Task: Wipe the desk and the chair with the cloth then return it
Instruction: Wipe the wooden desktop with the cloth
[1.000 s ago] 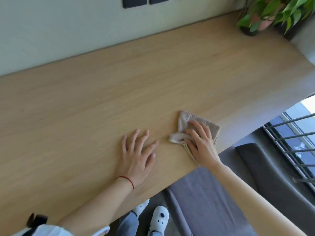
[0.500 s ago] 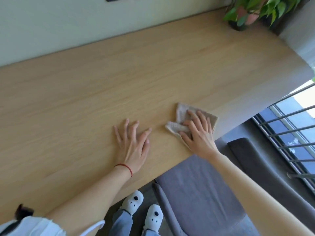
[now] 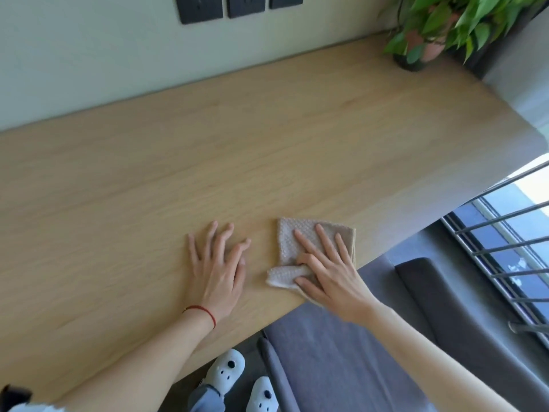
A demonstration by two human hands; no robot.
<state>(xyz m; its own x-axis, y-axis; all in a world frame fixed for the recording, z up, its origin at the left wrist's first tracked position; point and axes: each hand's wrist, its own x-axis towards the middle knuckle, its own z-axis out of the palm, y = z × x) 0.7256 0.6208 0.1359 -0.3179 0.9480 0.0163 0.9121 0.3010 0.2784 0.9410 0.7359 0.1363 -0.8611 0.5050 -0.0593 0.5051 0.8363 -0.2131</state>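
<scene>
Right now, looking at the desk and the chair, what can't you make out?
- Cloth: the part under the right hand is covered, head view.
- Desk: its left end is cut off by the frame edge.
- Chair: the front of the seat is hidden under the desk; the legs are out of view.
- Potted plant: its top is cropped by the upper edge.

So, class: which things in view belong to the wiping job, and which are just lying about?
Job: cloth, desk, chair, right hand, left hand.
Lying about: potted plant, wall sockets, window railing.
</scene>
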